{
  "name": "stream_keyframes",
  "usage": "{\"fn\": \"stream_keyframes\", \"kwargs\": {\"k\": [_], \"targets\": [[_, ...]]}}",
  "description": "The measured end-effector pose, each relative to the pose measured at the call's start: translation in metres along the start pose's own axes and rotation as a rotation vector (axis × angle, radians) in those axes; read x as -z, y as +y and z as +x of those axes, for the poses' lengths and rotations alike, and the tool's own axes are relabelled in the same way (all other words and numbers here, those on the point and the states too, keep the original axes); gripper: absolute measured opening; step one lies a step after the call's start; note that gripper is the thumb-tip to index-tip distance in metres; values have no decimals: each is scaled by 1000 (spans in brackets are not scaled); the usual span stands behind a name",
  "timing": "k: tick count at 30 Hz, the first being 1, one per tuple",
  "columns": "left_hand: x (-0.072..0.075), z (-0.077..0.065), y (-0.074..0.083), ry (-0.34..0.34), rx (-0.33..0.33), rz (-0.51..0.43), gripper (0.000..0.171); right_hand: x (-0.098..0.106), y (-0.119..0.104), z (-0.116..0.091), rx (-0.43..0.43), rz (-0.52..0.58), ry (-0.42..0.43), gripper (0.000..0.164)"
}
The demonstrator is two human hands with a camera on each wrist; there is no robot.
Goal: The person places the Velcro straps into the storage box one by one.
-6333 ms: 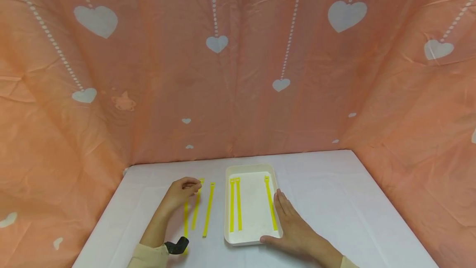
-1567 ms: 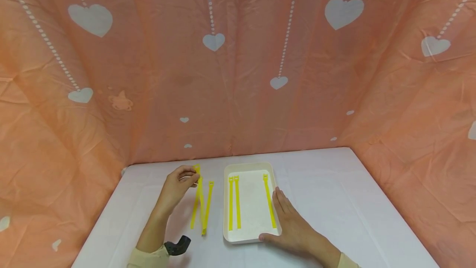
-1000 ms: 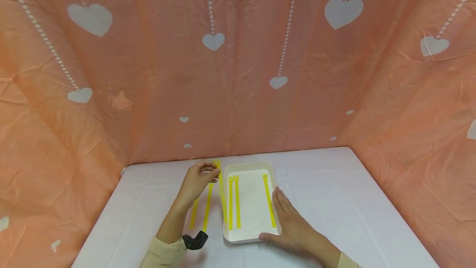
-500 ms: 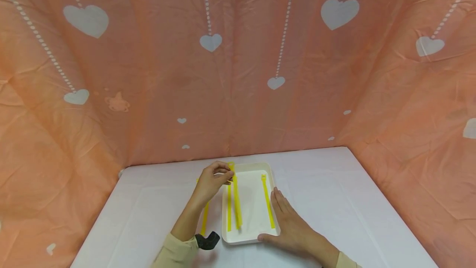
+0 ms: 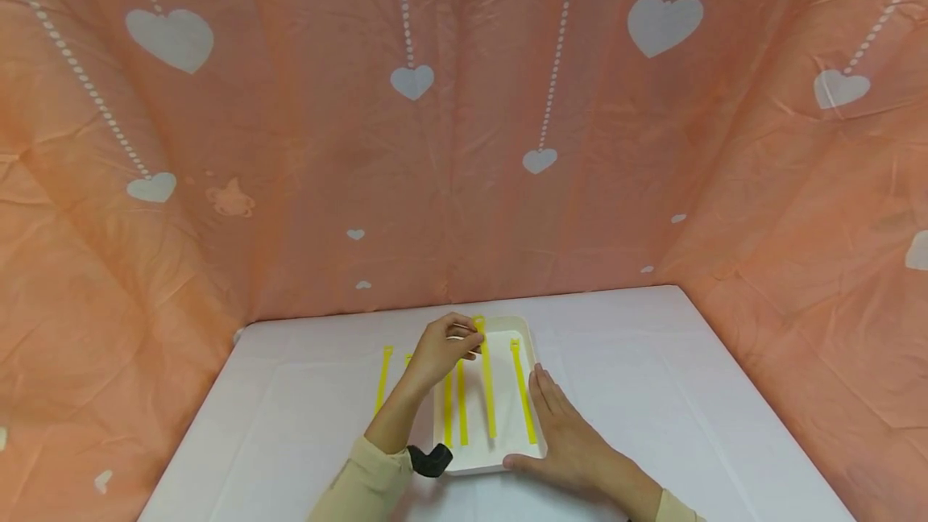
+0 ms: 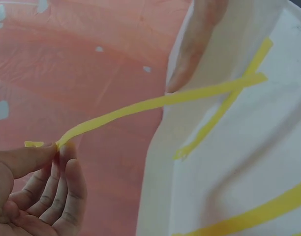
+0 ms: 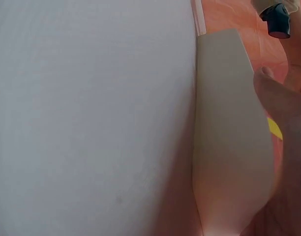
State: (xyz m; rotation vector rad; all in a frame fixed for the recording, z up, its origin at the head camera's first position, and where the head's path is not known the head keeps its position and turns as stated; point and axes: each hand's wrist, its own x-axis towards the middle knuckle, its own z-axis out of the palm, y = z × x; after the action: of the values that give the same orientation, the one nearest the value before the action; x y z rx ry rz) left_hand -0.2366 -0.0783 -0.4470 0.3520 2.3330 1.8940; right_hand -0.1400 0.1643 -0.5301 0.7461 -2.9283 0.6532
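Note:
My left hand (image 5: 441, 349) pinches a yellow strap-like cable tie (image 5: 488, 385) near its slotted head, between thumb and fingers. In the left wrist view the held tie (image 6: 160, 102) stretches out over the white tray (image 5: 506, 405), its far end crossing above another tie (image 6: 222, 108). Inside the tray lie a tie (image 5: 523, 393) at the right and two more, one of them a left-hand tie (image 5: 447, 413), partly behind my left hand. My right hand (image 5: 573, 441) rests against the tray's right side with straight fingers, its thumb at the near edge.
Left of the tray, two more yellow ties lie on the white table (image 5: 290, 393): a far-left tie (image 5: 384, 377) and one mostly hidden by my left arm. A black wrist device (image 5: 430, 460) sits over the tray's near left corner. Behind hangs a pink heart-patterned curtain (image 5: 493, 240).
My left hand lifted one tie from the table left of the tray and carried it rightward, over the tray's middle. My right hand has stayed at the tray's right side.

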Motion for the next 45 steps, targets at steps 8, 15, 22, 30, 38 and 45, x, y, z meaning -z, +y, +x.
{"fn": "stream_keyframes", "kwargs": {"k": [8,15,22,30,38,45], "targets": [[-9,10,-8,-33,42,29,19,1,-1,0,-11,19,-9,132],[-17,21,-12,-35,83,20,18,3,-1,0,-31,36,-19,133],[-22,33,-17,-54,144,10,18,3,-2,0,-48,53,-47,133],[-27,45,-29,-55,192,31,22,3,-1,1,-52,56,-52,134],[-34,49,-38,-52,218,149,17,4,-2,2,-63,78,-69,134],[-37,52,-44,-31,211,264,15,3,-1,1,-61,78,-64,135]]}}
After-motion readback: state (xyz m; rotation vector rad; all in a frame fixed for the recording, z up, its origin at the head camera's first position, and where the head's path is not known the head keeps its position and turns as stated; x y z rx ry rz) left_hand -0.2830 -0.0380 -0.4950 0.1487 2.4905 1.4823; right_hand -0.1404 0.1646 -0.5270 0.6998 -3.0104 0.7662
